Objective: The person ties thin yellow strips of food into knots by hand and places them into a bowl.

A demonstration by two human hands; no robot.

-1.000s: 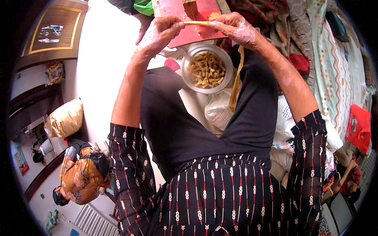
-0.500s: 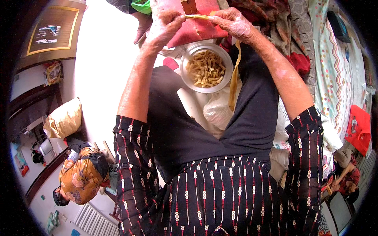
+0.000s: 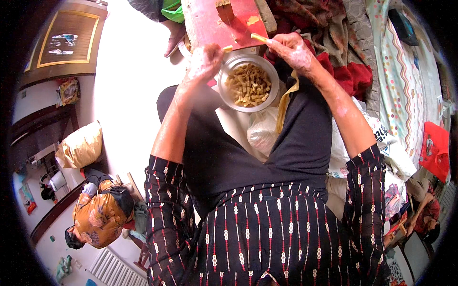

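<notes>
My left hand [image 3: 206, 63] is closed on a short yellowish piece [image 3: 228, 48] and hovers at the left rim of a metal bowl [image 3: 274, 90]. Tan cut pieces [image 3: 248, 85] lie heaped inside the bowl. My right hand [image 3: 291, 51] pinches a long yellowish strip [image 3: 259, 37], whose end sticks out toward the red board [image 3: 202, 26]. The strip's tail [image 3: 285, 107] hangs below that hand, along my right thigh. A small wooden block [image 3: 225, 11] stands on the board. What kind of food the strip is, I cannot tell.
Beneath the bowl lies a clear plastic bag [image 3: 263, 133] between my legs. White printed bags [image 3: 389, 143] and a red cloth [image 3: 350, 76] are at my right. A person in an orange flowered top [image 3: 102, 214] is at far left, another person [image 3: 424, 212] at far right.
The strip stretched between my hands over the board is now in two, a short piece in the left hand. Both hands have come nearer to me, the left toward the bowl.
</notes>
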